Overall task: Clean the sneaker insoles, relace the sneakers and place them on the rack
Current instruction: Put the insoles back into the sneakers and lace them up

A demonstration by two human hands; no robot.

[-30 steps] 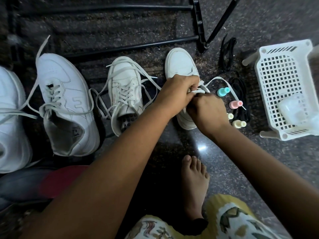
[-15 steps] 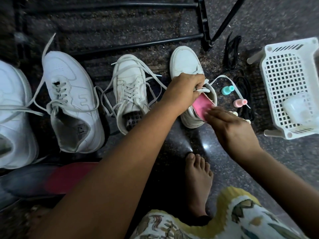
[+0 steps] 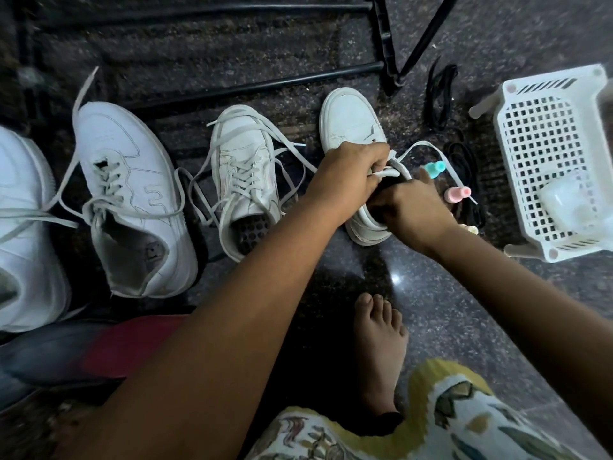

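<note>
Left grip (image 3: 351, 174) on sneaker (image 3: 348, 117); right grip (image 3: 406, 207) inside.

Looks like somebody's home, probably an entryway corner, though the view's too tight to be sure. There's a polished speckled stone floor (image 3: 464, 310) and a black metal shoe rack (image 3: 252, 84) up at 12 o'clock. A white sneaker (image 3: 348, 121) sits just below it, with more lined up out to 9. At 2 o'clock there's a white plastic basket (image 3: 544, 144) with little pastel bottles (image 3: 434, 169) beside it. A bare foot (image 3: 378, 343) rests on the floor at 5.
</note>
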